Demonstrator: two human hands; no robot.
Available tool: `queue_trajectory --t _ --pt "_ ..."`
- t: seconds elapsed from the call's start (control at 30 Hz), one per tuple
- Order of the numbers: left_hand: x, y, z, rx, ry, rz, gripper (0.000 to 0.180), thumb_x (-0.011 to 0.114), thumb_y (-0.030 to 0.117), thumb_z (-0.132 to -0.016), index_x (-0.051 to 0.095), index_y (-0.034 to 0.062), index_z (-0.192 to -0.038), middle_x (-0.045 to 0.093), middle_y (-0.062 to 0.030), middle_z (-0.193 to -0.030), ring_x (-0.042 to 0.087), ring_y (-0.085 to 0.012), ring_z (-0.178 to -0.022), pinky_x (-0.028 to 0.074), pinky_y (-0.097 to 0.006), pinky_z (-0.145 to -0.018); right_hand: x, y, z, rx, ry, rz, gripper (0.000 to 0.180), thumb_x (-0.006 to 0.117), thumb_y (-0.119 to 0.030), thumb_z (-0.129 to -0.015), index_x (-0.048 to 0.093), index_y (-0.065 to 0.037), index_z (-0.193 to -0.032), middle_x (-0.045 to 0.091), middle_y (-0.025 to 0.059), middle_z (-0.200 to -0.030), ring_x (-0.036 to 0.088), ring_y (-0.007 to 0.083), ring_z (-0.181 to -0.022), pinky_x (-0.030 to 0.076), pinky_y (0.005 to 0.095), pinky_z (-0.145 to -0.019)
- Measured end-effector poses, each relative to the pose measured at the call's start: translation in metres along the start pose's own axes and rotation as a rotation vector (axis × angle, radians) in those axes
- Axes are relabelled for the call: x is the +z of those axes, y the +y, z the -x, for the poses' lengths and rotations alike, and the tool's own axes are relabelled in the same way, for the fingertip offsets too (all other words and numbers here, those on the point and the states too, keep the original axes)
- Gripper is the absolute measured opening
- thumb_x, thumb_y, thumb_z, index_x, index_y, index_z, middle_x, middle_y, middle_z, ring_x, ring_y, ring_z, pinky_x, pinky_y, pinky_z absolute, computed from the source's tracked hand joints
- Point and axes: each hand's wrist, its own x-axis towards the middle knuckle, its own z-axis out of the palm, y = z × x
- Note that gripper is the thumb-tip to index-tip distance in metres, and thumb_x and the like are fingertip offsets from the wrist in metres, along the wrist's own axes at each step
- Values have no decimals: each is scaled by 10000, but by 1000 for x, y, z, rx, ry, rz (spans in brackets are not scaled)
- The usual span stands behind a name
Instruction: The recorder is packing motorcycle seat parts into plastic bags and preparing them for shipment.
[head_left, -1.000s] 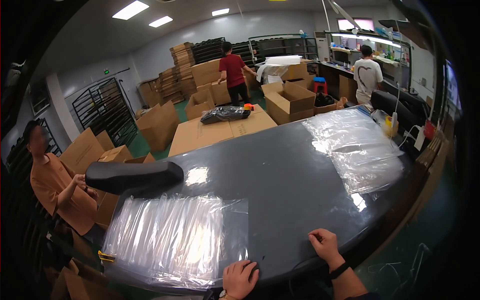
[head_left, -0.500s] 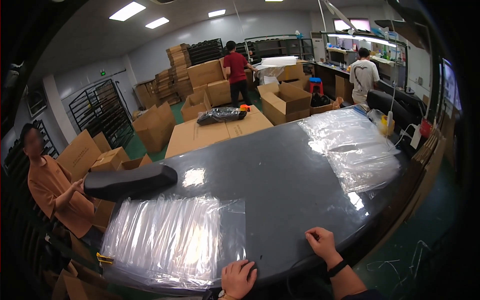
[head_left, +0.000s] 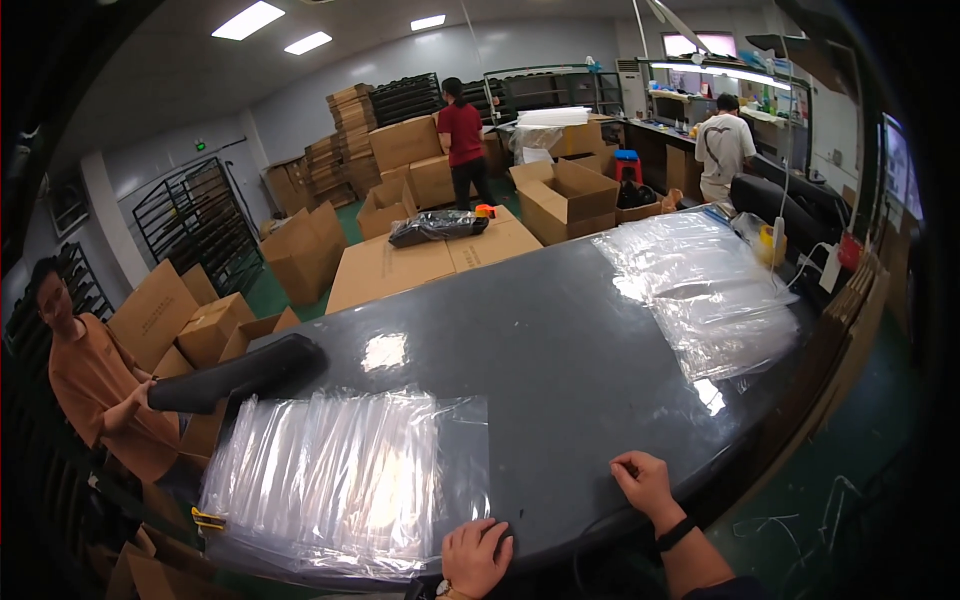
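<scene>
grey and smooth, the table is a broad rounded slab with a glossy sheen that mirrors the ceiling lights; two stacks of clear plastic bags lie on it, thin, crinkled and shiny: the near bags spread flat at the near-left edge, the far bags heaped at the far right; the left hand rests palm down on the near rim, fingers loosely curled, its fingertips touching the near bags' corner, holding nothing; the right hand rests on the table further right, well apart from both stacks, fingers bent with thumb and forefinger pinched close, and whether anything is between them cannot be told; a black watch bands that wrist; a long black padded piece, matte and rounded, lies at the table's left end, held by a person in orange; a small yellow-and-black tool sits at the near bags' left corner; beyond the table two flat brown cartons carry a dark wrapped bundle; many plain brown cardboard boxes stand stacked behind; two more people work at the back, one in red, one in white.
</scene>
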Motion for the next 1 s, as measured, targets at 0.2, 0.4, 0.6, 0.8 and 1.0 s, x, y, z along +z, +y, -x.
queue_trajectory --t 0.2,0.4,0.6,0.8,1.0 --pt "-1 -1 1 -3 8 -11 225 664 223 -832 676 124 -1034 629 -63 -1071 579 -273 -1011 423 -412 -864 3 2 1 6 -5 -25 72 678 -34 -835 687 14 -888 684 69 -762 648 101 -671 513 235 -622" --pt "1 -1 0 5 12 -20 212 654 207 -834 678 127 -1029 631 -58 -1074 580 -270 -1004 423 -415 -859 3 6 0 13 -11 -31 66 663 -23 -848 684 20 -893 686 66 -762 650 99 -682 516 232 -630" --pt "0 -1 1 1 22 -25 213 657 194 -823 677 134 -1026 630 -54 -1066 582 -263 -998 424 -411 -842 5 10 1 23 -12 -55 73 671 -42 -847 682 18 -886 682 77 -765 650 112 -674 518 239 -627" --pt "-1 0 1 -28 6 -2 214 656 186 -820 673 134 -1027 627 -58 -1068 579 -269 -1001 426 -414 -850 7 6 1 46 1 -91 77 683 -58 -844 682 13 -872 671 77 -749 636 113 -647 512 244 -608" --pt "0 -1 1 -27 -9 20 218 655 189 -823 672 133 -1034 623 -65 -1071 574 -281 -1009 430 -415 -859 6 8 1 45 4 -73 70 678 -52 -845 682 13 -869 667 75 -738 634 114 -646 509 245 -604"
